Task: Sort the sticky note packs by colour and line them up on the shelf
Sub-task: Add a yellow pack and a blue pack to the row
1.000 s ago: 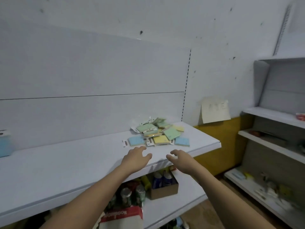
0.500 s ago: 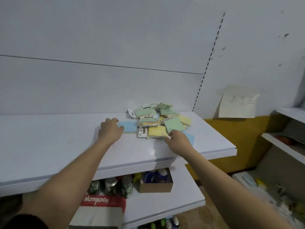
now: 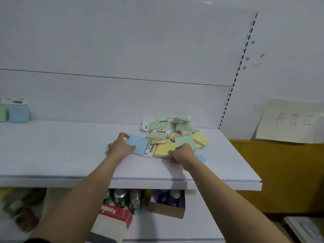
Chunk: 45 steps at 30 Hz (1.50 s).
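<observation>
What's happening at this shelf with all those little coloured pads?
A person is sorting sticky note packs. The left hand grips a blue pack at the edge of the mixed pile, while the right hand takes hold of a yellow pack. A green and a blue pack already stand at the shelf's far left.

Shop: stocked white shelf (image 3: 157, 174) units

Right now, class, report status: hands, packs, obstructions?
Left hand grips blue pack. Right hand pinches yellow pack. Pile unsorted. Nothing blocking.

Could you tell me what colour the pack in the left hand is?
Light blue pack, seen in the head view.
</observation>
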Each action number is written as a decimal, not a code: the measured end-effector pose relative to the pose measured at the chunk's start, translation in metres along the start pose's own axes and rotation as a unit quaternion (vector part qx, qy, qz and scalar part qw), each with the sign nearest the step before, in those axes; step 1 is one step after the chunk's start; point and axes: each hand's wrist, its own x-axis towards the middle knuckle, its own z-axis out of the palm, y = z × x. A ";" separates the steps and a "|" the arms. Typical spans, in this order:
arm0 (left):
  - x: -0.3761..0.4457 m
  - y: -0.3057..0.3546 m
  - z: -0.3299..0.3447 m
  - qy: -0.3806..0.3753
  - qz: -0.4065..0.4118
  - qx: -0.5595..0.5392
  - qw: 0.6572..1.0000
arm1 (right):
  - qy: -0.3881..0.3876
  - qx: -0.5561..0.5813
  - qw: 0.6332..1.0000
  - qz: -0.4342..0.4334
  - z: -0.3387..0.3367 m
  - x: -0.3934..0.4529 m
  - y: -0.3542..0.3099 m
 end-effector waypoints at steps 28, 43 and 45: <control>-0.155 -0.014 -0.100 0.025 -0.009 -0.302 0.953 | -0.279 0.343 0.896 -0.032 0.020 -0.084 -0.022; -0.144 -0.138 -0.284 0.189 0.055 -0.234 0.952 | -0.309 0.287 0.899 -0.114 0.208 -0.165 -0.109; -0.136 -0.159 -0.299 0.192 0.037 -0.294 0.935 | -0.310 0.292 0.897 -0.117 0.230 -0.173 -0.120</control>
